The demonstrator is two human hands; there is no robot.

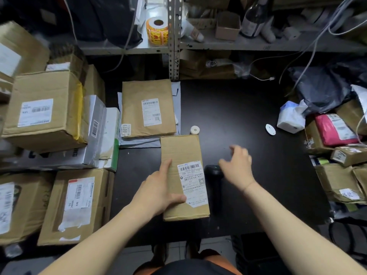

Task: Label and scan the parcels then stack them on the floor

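Note:
A long brown cardboard parcel (182, 153) with a white shipping label lies on the black table (248, 116) near its front edge. My left hand (158, 189) grips its left side, thumb on top by the label. My right hand (237, 165) hovers just right of the parcel with fingers spread, holding nothing. A black scanner (213, 173) lies on the table under that hand, partly hidden. A flat brown envelope parcel (148, 108) with a label rests on grey mailers behind the parcel. A small white label roll (194, 130) stands between them.
Stacked labelled cardboard boxes (45, 108) crowd the left side. More parcels, a pink mailer (335, 132) and black bags pile at the right. A tissue pack (291, 120) and small white device (270, 129) lie on the table. A metal shelf behind holds a yellow sticker roll (157, 31).

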